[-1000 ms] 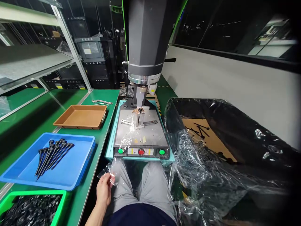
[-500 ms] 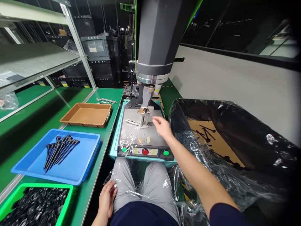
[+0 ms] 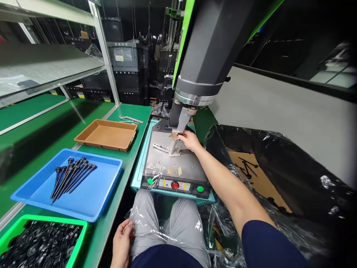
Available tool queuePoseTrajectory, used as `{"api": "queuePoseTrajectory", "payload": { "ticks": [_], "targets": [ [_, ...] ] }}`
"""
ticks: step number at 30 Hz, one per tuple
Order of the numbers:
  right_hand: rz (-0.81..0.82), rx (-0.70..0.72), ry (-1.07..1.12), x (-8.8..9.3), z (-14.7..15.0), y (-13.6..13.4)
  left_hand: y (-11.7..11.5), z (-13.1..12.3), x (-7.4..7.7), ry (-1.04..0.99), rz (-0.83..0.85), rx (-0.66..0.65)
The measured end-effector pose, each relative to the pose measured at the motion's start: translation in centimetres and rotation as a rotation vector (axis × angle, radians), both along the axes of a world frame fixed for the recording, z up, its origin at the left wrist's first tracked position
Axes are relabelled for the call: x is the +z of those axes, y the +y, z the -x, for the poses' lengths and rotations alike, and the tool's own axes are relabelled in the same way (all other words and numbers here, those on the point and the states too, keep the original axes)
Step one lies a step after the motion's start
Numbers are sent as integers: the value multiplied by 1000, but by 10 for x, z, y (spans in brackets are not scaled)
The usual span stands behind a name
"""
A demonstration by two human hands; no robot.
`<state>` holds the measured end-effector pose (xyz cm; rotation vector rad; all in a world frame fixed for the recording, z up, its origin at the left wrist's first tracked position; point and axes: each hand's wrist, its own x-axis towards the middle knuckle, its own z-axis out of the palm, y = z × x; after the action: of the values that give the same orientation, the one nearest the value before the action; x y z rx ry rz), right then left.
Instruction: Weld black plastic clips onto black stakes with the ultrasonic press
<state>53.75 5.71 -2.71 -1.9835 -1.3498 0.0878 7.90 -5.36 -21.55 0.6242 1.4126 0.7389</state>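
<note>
Just behind the brown tray [image 3: 107, 137] there lies a wrench [image 3: 131, 119]; well behind it, one grey crate [image 3: 126, 59] with a pale label [image 3: 119, 58] stands upon black crates [image 3: 128, 82].

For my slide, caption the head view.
Right hand at the metal stand on the machine, left hand beside left leg.

The right hand [image 3: 190, 141] pinches a black part [image 3: 182, 135] atop the metal fixture [image 3: 175, 147], the left hand [image 3: 122, 237] by one thigh [image 3: 144, 223].

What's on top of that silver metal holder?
At the top of the holder is a small black part, touched by the bare right hand. That hand covers some of it, so its full shape is hidden.
</note>
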Motion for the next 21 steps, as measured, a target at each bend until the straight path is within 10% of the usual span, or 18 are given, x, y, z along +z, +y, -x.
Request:
{"api": "queuePoseTrajectory", "payload": {
  "ticks": [13, 21],
  "targets": [
    [-116, -56, 56, 7, 6, -8, 10, -42, 22, -61, -245, -227],
    [-319, 129, 367, 16, 56, -84, 9, -76, 63, -99, -369, -416]
  ]
}}
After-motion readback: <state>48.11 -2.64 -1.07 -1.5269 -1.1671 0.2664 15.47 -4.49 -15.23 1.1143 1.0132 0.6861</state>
